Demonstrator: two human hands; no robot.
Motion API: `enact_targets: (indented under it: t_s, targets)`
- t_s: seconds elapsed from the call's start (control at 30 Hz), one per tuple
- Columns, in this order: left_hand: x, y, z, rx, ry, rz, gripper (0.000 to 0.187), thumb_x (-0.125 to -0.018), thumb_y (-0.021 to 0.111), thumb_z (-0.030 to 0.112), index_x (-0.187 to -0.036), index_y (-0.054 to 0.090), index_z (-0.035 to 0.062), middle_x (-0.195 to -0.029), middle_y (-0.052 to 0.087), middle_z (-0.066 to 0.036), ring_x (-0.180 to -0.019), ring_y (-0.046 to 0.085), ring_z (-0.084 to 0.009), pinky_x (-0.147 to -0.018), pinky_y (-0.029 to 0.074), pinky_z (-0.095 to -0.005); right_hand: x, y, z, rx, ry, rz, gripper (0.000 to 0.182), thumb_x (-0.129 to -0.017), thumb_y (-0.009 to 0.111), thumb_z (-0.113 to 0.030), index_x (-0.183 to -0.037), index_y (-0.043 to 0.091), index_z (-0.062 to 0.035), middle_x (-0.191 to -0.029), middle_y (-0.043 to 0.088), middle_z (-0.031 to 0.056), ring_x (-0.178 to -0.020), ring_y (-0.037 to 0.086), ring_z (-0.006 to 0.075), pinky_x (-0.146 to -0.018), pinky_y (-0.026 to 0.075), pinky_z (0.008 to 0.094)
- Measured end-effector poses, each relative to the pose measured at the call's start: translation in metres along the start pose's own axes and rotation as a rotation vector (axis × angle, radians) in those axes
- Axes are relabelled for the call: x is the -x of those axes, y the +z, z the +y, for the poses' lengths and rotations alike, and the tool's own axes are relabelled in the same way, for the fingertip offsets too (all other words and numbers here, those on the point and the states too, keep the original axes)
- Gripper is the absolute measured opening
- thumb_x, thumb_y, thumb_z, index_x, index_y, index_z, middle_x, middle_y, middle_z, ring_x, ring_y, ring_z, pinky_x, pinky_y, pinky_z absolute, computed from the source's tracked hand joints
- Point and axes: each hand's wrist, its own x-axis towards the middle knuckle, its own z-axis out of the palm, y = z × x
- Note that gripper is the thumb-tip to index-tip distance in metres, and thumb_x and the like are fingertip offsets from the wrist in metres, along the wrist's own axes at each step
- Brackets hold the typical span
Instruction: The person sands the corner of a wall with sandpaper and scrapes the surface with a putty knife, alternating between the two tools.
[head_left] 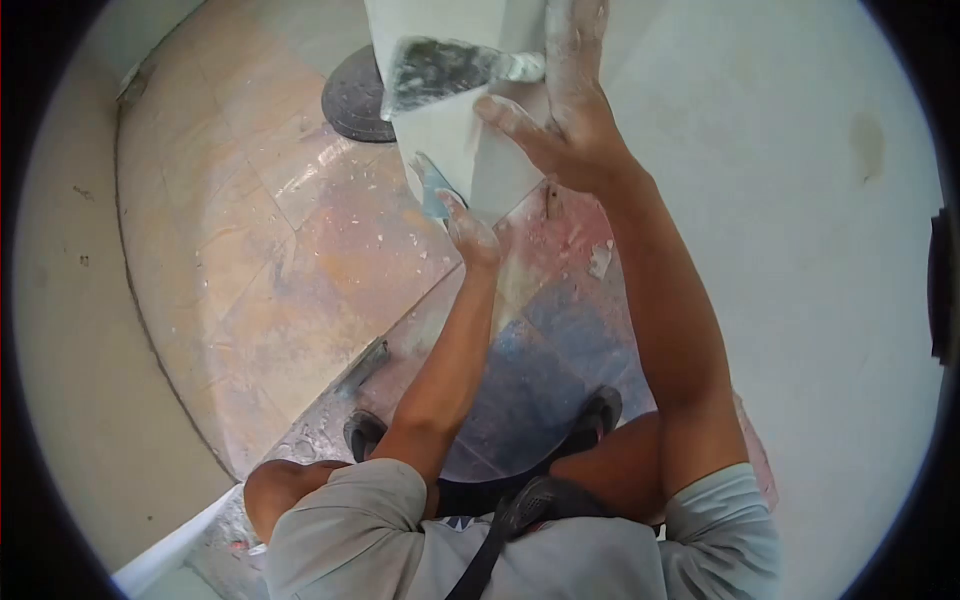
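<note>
The putty knife (440,73), its broad blade smeared with white, is seen in front of the white corner surface (425,140). Its long axis runs nearly sideways in the view: the blade points to the left and the whitened handle (520,67) points to the right, toward the right hand (574,125). So the knife lies to the left of this hand, and the right hand is the nearer one. Its thumb reaches out below the handle and its fingers extend upward; whether this grip is closed around the handle, I cannot tell.

The left hand (474,238) is lower, near the bottom of the white surface. Its grip seems clamped on a blue flat scraper (435,190), which is tilted and lies well below the knife's blade.
</note>
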Motion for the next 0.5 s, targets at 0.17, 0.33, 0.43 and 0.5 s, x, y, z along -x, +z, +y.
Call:
enact_targets:
  t_s: [0.17, 0.33, 0.43, 0.5]
  targets:
    - [0.013, -0.002, -0.051, -0.143, -0.079, 0.005, 0.069, -0.104, 0.048, 0.031, -0.151, 0.028, -0.0162, -0.150, 0.042, -0.033, -0.133, 0.049, -0.0434, -0.115, 0.036, -0.0445, 0.000, -0.001, -0.001, 0.006, 0.011, 0.008, 0.113, -0.089, 0.074, -0.046, -0.163, 0.000, -0.0033, -0.165, -0.013, 0.0342, -0.153, -0.017, 0.0491, -0.122, -0.002, 0.0586]
    - [-0.035, -0.018, 0.050, 0.428, -0.476, -0.035, 0.070, -0.113, 0.021, 0.047, -0.151, 0.035, -0.0101, -0.147, 0.050, -0.018, -0.131, 0.051, -0.0236, -0.113, 0.040, -0.0339, 0.001, -0.001, 0.000, 0.024, 0.033, -0.029, 0.113, -0.089, 0.073, -0.048, -0.163, 0.001, -0.0034, -0.165, -0.013, 0.0343, -0.153, -0.017, 0.0494, -0.122, -0.003, 0.0593]
    - [-0.002, 0.005, -0.024, 0.195, -0.379, 0.053, 0.063, -0.113, 0.030, 0.033, -0.152, 0.025, -0.0150, -0.156, 0.034, -0.032, -0.143, 0.039, -0.0393, -0.122, 0.027, -0.0416, 0.001, -0.002, -0.001, 0.005, 0.036, -0.056, 0.113, -0.089, 0.073, -0.048, -0.163, 0.001, -0.0035, -0.165, -0.013, 0.0344, -0.153, -0.017, 0.0495, -0.121, -0.003, 0.0597]
    - [0.029, -0.002, -0.081, -0.467, 0.241, 0.149, 0.068, -0.111, 0.029, 0.052, -0.143, 0.047, -0.0047, -0.127, 0.062, -0.017, -0.112, 0.062, -0.0275, -0.097, 0.051, -0.0366, 0.002, -0.002, -0.002, 0.005, -0.011, -0.060, 0.113, -0.089, 0.073, -0.049, -0.163, 0.001, -0.0035, -0.165, -0.012, 0.0345, -0.153, -0.017, 0.0496, -0.121, -0.003, 0.0600]
